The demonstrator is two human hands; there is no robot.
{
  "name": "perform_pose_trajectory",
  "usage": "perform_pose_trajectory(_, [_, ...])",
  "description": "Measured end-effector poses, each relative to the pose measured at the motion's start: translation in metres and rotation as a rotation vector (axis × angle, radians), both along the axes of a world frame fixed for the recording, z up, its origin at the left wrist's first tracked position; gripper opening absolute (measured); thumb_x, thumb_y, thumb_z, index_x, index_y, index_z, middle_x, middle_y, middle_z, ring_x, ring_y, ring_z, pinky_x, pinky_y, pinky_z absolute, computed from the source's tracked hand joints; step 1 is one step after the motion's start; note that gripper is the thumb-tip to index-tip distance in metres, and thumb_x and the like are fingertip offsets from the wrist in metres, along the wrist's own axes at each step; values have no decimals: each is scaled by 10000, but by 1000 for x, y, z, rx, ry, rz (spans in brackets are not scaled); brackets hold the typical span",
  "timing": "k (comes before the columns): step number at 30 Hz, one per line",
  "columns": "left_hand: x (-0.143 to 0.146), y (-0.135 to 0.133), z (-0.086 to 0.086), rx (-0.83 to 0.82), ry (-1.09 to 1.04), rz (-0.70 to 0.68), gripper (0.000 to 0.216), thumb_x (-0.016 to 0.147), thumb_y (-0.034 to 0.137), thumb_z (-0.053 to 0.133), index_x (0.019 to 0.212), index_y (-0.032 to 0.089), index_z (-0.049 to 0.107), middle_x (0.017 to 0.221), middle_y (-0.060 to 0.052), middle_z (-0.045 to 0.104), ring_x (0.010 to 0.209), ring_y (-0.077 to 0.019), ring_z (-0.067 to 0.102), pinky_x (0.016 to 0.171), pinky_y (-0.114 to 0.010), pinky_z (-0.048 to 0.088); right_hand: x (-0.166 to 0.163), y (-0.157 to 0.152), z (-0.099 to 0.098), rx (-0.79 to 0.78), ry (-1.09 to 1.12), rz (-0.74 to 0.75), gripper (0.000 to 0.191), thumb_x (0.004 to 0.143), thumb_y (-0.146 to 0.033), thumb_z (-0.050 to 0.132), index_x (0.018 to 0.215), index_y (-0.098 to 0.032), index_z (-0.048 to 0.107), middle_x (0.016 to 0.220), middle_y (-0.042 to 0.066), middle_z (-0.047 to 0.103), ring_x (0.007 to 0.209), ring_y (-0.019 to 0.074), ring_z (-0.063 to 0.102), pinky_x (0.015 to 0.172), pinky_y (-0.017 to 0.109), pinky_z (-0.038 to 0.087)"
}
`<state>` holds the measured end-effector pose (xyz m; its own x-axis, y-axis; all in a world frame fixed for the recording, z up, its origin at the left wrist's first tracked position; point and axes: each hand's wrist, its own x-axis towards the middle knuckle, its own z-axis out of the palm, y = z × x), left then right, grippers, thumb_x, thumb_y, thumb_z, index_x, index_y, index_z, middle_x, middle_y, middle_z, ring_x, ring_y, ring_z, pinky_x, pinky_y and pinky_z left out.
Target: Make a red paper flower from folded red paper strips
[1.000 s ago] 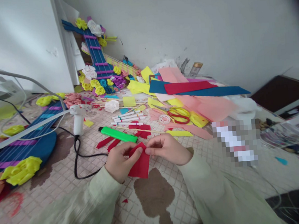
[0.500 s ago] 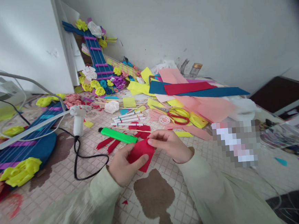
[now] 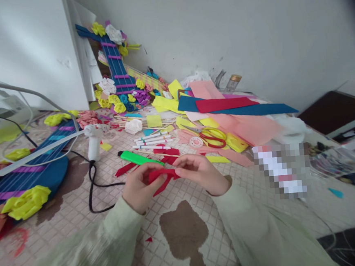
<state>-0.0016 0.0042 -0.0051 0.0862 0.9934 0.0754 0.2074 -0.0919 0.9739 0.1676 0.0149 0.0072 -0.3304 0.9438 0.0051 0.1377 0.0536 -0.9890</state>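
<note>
A piece of red crepe paper (image 3: 162,178) is pinched between my two hands above the table, bent over so that part of it hangs down. My left hand (image 3: 142,188) grips its left side with thumb and fingers. At its right edge, my right hand (image 3: 201,173) pinches with thumb and forefinger. Just beyond my left hand lies a bright green utility knife (image 3: 138,157), its near end close to my fingers. Red paper pieces (image 3: 125,168) lie beside and under the knife. Behind it rest several white markers (image 3: 152,140).
A white glue gun (image 3: 93,143) with a black cord stands at left near a blue paper guitar (image 3: 53,171). Yellow-and-red-handled scissors (image 3: 213,137) and a tape roll (image 3: 196,141) lie beyond my right hand. Coloured paper sheets (image 3: 250,125) and a flower-covered guitar (image 3: 117,68) are at the back.
The red paper was held flatter and facing me; now it is bent over between my hands. My left hand has shifted slightly left and up; the right stays nearly in place.
</note>
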Motion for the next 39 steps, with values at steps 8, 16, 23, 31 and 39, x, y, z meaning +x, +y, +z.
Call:
perform_pose_trajectory(8, [3,-4,6,-124,52,-189,140,612,252,583,664,131,630,625,-30,637,582,-154,575,536,-249,467,-4,-7,4,148,-155,90,128,679,-285,609,744,-174,603,715,12,593,657,124,520,622,262,426])
perform_pose_trajectory(16, [0,0,13,-118,-90,-113,167,633,290,575,650,124,592,597,-9,601,551,-124,543,508,-223,450,-2,-1,-1,-34,53,5,143,686,-294,596,686,-158,550,667,-12,538,603,92,483,551,219,395])
perform_pose_trajectory(23, [2,-2,14,-126,-23,-80,153,591,267,612,560,120,585,519,8,575,485,-102,509,445,-199,413,-5,-3,-1,-56,83,-39,139,674,-283,609,688,-150,571,659,-15,535,592,82,459,554,215,368])
perform_pose_trajectory(31, [9,-5,-2,-200,-177,-110,260,634,330,608,784,120,640,751,-55,678,675,-181,609,615,-289,492,-12,-4,-8,-155,225,-178,175,617,-300,650,701,-161,585,671,-14,546,613,90,480,574,223,384])
perform_pose_trajectory(39, [4,-6,-6,-64,14,-79,225,708,327,537,714,128,642,629,-11,636,554,-135,556,502,-222,438,-11,-4,-10,-77,152,-192,160,635,-290,637,709,-163,575,659,-5,554,597,99,496,563,231,408])
